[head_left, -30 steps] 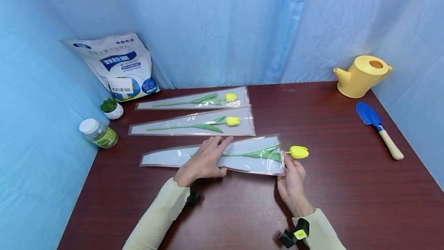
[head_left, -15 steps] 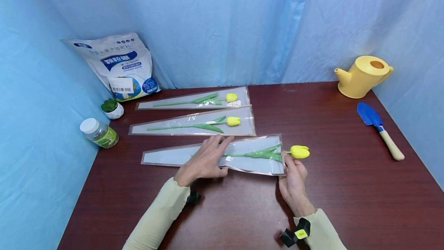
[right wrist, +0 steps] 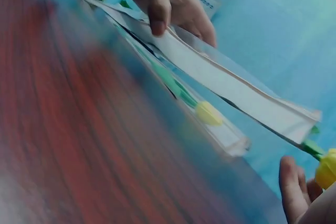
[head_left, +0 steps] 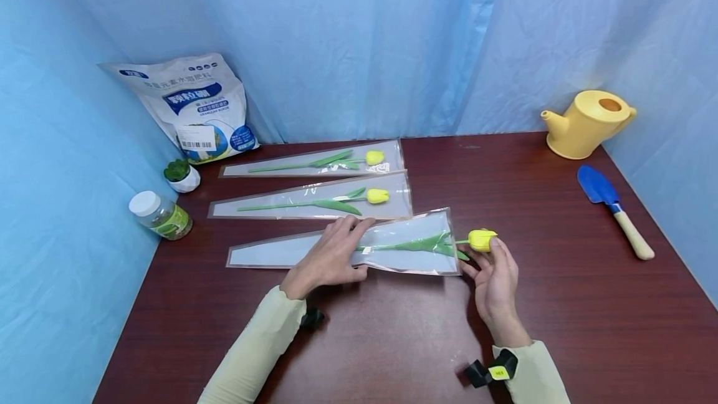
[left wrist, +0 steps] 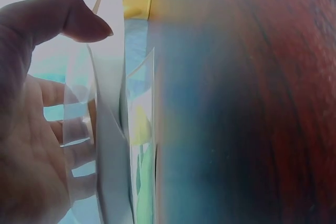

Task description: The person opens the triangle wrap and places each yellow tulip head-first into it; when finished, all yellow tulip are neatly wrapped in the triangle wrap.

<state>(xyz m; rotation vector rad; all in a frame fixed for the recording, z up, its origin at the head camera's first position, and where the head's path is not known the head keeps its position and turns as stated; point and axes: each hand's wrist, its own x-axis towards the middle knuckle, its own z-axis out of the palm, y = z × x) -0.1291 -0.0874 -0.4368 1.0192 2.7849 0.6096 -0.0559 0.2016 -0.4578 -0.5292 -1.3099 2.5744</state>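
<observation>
A yellow artificial tulip (head_left: 481, 240) lies mostly inside a clear flower sleeve (head_left: 280, 254) with a white backing. Its bloom and a green leaf tip stick out of the wide right end. My left hand (head_left: 331, 254) spans the middle of this sleeve and grips it, thumb at the near edge, fingers at the far edge; the left wrist view shows the thumb (left wrist: 86, 19) bent over the film. My right hand (head_left: 498, 279) holds the bloom, thumb against its right side and the other fingers partly hidden below. In the right wrist view the bloom (right wrist: 326, 169) is at the frame's edge.
Two more sleeved tulips lie behind, a middle one (head_left: 269, 207) and a far one (head_left: 269, 169). At left are a fertilizer bag (head_left: 196, 111), a small potted succulent (head_left: 182, 176) and a jar (head_left: 161, 216). A yellow watering can (head_left: 583, 126) and a trowel (head_left: 617, 211) are at right.
My right hand has let go of the sleeve's mouth and moved right, onto the bloom. A leaf tip now pokes out of the opening. The left hand has stayed nearly still.
</observation>
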